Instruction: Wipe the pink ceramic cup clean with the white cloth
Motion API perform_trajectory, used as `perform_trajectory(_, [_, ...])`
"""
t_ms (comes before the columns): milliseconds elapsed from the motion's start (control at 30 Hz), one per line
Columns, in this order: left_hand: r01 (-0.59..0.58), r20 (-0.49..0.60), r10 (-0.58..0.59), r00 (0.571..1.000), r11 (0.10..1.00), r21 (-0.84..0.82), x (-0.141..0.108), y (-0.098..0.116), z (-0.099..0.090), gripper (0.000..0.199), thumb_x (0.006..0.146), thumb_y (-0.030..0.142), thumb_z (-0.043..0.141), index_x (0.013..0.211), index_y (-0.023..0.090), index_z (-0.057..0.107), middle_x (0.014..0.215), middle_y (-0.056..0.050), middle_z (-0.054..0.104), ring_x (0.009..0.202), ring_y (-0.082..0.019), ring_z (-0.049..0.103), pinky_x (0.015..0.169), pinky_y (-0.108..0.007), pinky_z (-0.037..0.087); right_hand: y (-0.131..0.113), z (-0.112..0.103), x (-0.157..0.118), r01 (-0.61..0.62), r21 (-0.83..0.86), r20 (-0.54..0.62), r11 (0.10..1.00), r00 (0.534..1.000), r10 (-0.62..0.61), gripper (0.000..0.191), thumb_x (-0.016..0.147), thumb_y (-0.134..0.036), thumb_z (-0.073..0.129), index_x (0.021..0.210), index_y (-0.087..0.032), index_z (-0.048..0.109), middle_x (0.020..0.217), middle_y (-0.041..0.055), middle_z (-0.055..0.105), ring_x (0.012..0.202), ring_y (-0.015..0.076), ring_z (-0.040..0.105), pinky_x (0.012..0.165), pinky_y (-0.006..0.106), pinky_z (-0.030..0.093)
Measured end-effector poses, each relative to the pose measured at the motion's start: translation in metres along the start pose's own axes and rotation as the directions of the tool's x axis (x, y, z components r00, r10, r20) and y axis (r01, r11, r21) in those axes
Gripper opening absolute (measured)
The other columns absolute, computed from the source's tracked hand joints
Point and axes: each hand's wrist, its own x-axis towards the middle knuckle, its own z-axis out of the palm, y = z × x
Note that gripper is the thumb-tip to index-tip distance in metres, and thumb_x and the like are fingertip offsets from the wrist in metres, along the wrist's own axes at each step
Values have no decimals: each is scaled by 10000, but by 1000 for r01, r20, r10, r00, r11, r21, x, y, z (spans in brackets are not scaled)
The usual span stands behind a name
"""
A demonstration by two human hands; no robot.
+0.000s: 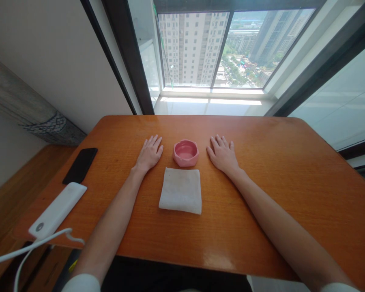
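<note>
Although the left hand [149,154] and right hand [222,155] lie flat on the orange wooden table [280,194], fingers spread and holding nothing, each just beside the pink ceramic bowl [185,152], a folded white cloth [180,190] sits nearer the body than that bowl. Well left of the bowl lie a white power bank [57,210] and a black smartphone [80,165]; a tall window [194,48] stands beyond it.
</note>
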Motion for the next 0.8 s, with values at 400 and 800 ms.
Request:
perform_trajectory(400, [6,14,-6,1000,1000,-11,-1,2,-2,608,1141,413,336,1676,164,483,1813,-123,402,1718,-316,347,1435,-551,262,-52,-18,-20,336,582,-20,741,916,-400,845,1008,-645,708,1721,-291,424,1849,153,291,1744,339,222,1369,567,334])
perform_trajectory(800, [5,10,-5,1000,1000,-30,-1,2,-3,602,1138,415,348,1669,172,494,1812,-120,405,1716,-318,352,1436,-550,260,-52,-26,-19,252,484,-198,838,964,-176,364,933,-607,802,952,-271,666,1433,123,728,1279,324,705,1060,448,587])
